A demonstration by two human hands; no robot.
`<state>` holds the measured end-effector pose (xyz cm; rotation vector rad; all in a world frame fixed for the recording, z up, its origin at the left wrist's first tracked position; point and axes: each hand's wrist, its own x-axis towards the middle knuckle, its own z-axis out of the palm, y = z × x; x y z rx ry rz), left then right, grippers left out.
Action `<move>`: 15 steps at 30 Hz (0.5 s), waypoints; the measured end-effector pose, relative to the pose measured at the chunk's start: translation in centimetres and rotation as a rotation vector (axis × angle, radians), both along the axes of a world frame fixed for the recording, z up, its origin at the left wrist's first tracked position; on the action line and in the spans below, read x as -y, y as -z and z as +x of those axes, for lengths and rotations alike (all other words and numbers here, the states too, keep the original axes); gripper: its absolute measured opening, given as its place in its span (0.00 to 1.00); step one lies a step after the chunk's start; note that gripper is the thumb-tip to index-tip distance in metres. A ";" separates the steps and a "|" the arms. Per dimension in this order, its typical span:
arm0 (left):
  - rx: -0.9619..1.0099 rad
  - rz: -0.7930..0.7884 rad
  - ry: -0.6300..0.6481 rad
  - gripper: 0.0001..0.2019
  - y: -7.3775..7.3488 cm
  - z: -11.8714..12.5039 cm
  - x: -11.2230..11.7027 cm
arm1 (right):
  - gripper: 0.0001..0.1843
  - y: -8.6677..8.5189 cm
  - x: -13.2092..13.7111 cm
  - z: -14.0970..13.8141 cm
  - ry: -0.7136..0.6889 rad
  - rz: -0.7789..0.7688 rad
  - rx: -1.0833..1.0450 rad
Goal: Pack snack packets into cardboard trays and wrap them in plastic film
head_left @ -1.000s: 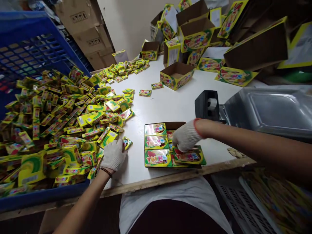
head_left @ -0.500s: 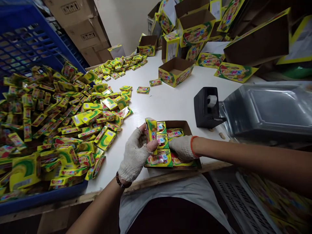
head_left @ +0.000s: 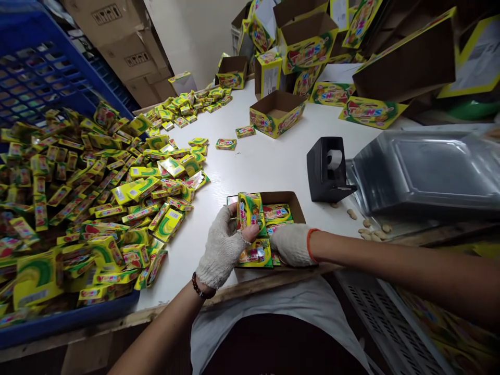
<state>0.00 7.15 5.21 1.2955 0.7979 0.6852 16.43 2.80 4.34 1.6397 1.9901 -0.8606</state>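
My left hand, in a fingerless white knit glove, is closed around a small yellow-green candy box with the thumb across its front. It holds the box tilted up over the left side of an open cardboard display box. Several more candy boxes lie in rows inside. My right hand, gloved with an orange cuff, reaches down into the right side of the display box. Its fingers are hidden by the hand itself and the contents, so I cannot see whether they grip anything.
A heap of candy boxes spills from a blue crate at left. A black tape dispenser and a metal container stand at right, near some peanuts. Display boxes crowd the back.
My left hand has turned the candy box so its broad printed face shows more, and moved it slightly right. My right hand stays inside the display box. The view has shifted a little.
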 end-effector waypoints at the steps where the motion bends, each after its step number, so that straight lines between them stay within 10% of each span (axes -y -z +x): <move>1: -0.004 -0.003 -0.005 0.31 0.3 0.1 0.0 | 0.22 0.1 0.3 -0.3 0.027 -0.003 0.018; 8: -0.049 0.196 -0.128 0.30 0.7 0.7 -0.1 | 0.08 -3.6 0.7 2.1 0.267 -0.033 -0.302; 12: -0.215 0.691 -0.208 0.26 0.6 1.6 0.2 | 0.22 -6.0 0.0 3.8 0.553 0.323 -0.785; 15: -0.286 1.116 -0.140 0.28 0.6 2.5 0.3 | 0.27 -8.0 -0.5 4.4 0.517 0.632 -0.683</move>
